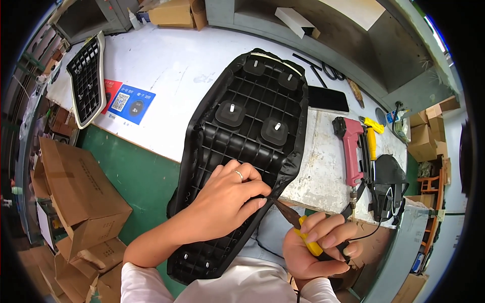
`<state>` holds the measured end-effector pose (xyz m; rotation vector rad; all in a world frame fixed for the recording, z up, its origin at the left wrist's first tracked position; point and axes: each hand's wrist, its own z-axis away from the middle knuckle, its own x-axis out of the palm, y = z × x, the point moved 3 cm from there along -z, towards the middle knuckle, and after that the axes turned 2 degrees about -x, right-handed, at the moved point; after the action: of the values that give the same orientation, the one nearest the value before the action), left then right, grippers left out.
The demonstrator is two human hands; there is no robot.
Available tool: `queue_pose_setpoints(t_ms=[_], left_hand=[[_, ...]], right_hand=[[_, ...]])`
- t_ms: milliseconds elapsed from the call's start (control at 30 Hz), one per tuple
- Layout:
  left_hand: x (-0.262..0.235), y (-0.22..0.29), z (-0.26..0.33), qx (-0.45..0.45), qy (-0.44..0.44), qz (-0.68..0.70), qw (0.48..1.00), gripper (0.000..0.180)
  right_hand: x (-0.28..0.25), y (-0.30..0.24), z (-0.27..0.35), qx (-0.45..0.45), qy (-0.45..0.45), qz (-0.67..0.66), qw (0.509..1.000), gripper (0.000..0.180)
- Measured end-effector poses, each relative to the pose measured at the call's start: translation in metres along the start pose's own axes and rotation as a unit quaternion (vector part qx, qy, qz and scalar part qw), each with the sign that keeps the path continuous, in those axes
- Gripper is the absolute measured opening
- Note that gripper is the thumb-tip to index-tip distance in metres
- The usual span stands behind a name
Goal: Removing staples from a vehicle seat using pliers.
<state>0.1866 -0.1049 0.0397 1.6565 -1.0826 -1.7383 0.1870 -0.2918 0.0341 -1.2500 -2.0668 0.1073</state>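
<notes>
A long black motorcycle seat [214, 149] lies underside up, its far part on the table and its near end toward my lap. Ribbed plastic, rubber pads and metal studs show on its base, and a black cover [297, 157] is folded round the rim. My left hand [227, 199], wearing a ring, lies across the base with its fingers bent, thumb and forefinger pinching the cover at the right rim. In my right hand [321, 242] are pliers [289, 215] with yellow and black handles. Their jaws reach the rim beside my left fingertips; what the tips grip is too small to tell.
On the white table [156, 65], a pink staple gun [351, 151], a yellow-handled tool [372, 144] and a dark phone [328, 100] lie to the right. Another seat base [87, 83] rests far left beside a blue card [132, 103]. Cardboard boxes [83, 189] stand on the left floor.
</notes>
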Motion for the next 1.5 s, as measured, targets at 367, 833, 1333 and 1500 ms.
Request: queue_pose_setpoints(t_ms=[367,833,1333,1500], left_hand=[[-0.001,0.002,0.0,-0.007,-0.031,-0.034,0.999,0.011],[-0.001,-0.001,-0.001,-0.006,-0.026,-0.006,1.0,0.007],[-0.002,0.0,-0.002,-0.007,0.017,-0.021,1.0,0.013],[-0.002,0.0,-0.003,-0.011,0.04,-0.021,0.999,0.015]], right_hand=[[-0.002,-0.011,0.002,0.019,0.014,0.029,0.999,0.04],[0.004,0.0,0.006,0.016,0.018,0.042,0.999,0.041],[-0.002,-0.007,0.0,-0.005,0.038,0.038,0.999,0.039],[0.0,-0.008,0.002,-0.004,0.04,0.031,0.999,0.038]])
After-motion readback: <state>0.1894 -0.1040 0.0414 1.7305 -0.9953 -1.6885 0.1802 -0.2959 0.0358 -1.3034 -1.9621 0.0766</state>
